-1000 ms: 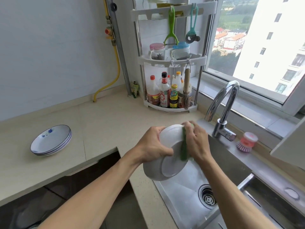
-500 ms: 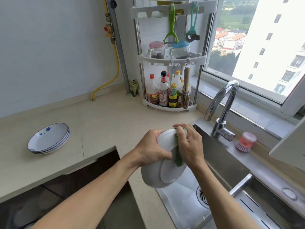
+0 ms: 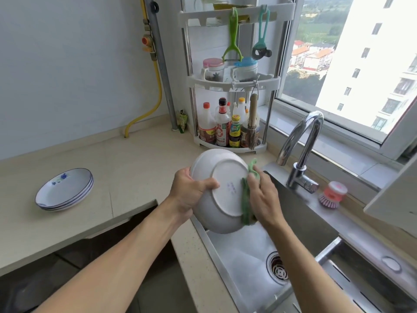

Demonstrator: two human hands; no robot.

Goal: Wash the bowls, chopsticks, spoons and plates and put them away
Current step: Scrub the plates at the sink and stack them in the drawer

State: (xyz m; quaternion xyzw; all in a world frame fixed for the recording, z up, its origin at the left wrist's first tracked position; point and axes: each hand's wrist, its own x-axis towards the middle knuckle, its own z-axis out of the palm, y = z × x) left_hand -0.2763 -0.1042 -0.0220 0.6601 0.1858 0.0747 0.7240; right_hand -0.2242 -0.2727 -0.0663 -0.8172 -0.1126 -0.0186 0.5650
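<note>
Over the sink [image 3: 300, 213], left grip [image 3: 191, 195] clasps bowl [image 3: 216, 188]; right grip [image 3: 264, 197] presses cloth [image 3: 246, 199].

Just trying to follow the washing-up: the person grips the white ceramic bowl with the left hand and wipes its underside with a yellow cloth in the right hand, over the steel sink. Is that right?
Nearly. The cloth is green, not yellow, as the head view shows. The rest stands: the left hand grips the white ceramic bowl, the right hand wipes its underside, over the steel sink.
</note>
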